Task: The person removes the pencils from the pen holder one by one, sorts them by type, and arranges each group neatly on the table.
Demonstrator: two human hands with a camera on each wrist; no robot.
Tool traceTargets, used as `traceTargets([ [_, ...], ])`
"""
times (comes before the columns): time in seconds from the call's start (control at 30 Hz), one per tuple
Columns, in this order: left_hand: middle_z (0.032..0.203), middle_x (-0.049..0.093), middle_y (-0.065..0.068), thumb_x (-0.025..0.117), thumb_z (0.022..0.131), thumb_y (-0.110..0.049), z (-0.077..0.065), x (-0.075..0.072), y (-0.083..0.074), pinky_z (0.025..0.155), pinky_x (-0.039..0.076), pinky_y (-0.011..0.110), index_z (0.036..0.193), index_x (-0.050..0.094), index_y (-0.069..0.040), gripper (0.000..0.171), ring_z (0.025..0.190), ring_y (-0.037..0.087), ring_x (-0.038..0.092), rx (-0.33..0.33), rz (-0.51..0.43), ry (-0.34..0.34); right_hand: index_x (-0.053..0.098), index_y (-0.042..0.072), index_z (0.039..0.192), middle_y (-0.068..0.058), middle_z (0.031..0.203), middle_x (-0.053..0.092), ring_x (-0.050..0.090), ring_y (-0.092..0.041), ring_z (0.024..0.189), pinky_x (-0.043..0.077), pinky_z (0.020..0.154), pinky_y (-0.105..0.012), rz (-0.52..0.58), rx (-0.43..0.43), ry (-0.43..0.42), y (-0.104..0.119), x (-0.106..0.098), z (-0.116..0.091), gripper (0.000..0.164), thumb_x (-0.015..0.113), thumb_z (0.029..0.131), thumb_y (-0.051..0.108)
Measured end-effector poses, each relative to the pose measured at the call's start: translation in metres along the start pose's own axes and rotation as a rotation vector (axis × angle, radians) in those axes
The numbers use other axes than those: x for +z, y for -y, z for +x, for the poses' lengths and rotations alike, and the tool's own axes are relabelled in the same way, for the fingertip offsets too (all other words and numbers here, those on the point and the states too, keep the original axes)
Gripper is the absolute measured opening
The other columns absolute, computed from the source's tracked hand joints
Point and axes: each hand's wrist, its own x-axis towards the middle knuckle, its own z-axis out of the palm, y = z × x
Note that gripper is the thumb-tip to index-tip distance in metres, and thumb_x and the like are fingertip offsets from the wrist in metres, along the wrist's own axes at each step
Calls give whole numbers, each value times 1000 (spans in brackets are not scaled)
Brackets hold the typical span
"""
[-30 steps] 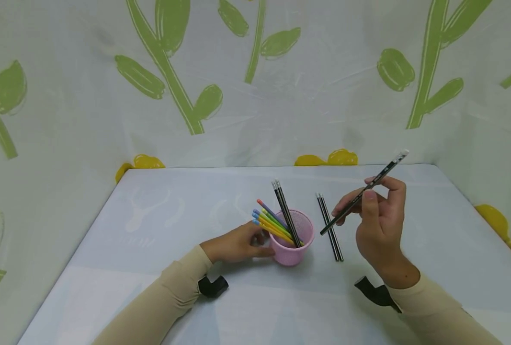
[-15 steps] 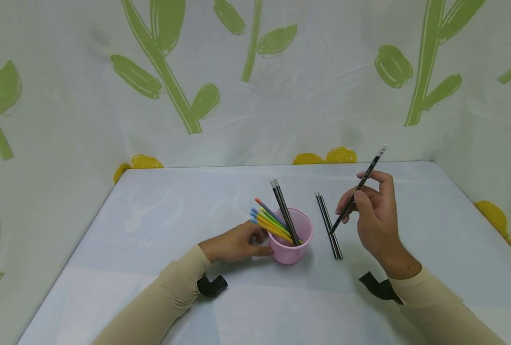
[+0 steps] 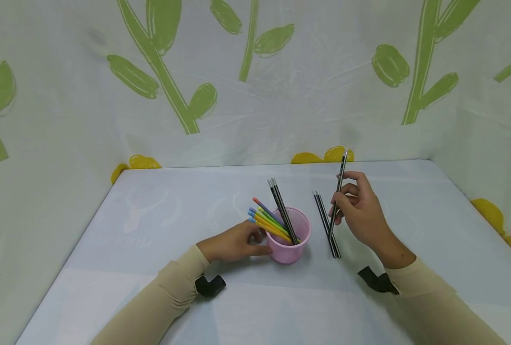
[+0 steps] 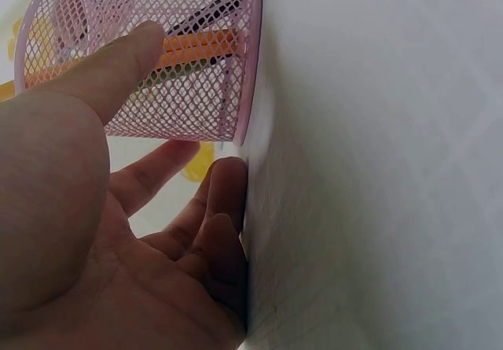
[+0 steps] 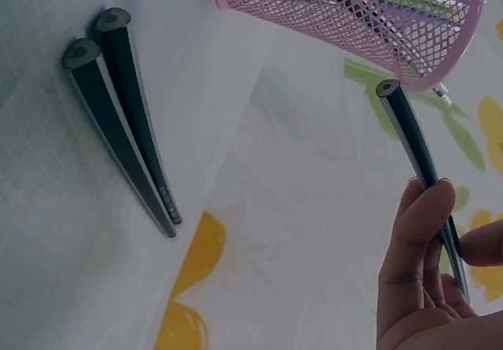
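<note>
We steadied the pink mesh cup (image 3: 286,255) upright on the surface (image 3: 246,306), our left hand (image 3: 233,243) grasping its side. Coloured pencils (image 3: 270,230) and two black pencils (image 3: 283,212) leaned inside it. Our right hand (image 3: 360,218) pinched another black pencil (image 3: 342,167), slightly tilted, above the surface. Two loose pencils (image 3: 321,215), also black, lay side by side between the cup and our right hand.

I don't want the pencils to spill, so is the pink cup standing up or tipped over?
Standing up. The pink cup has its base on the table and opens upward, with black pencils leaning inside.
</note>
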Motion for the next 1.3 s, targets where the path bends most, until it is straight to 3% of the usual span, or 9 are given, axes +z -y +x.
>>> traceTargets([
  [0.43,109,56,0,74,91,-29,1,1,2,84,47,28,122,57,-21,36,98,15,54,25,23,-6,26,8,150,-28,94,58,68,-23,63,57,55,-36,-126,148,130,-24,-8,11,49,45,106,18],
  [0.83,111,56,0,74,92,-29,0,1,1,85,47,28,123,57,-20,37,100,15,54,13,22,-6,26,11,152,-23,97,62,63,-25,55,57,57,-35,-222,234,188,-35,-12,16,54,50,105,23],
  [1.3,112,56,0,73,92,-30,0,0,1,85,48,28,125,56,-21,38,100,15,54,27,17,-2,24,8,153,-21,98,63,63,-23,56,55,61,-35,-265,291,230,-40,-16,18,61,51,99,12],
])
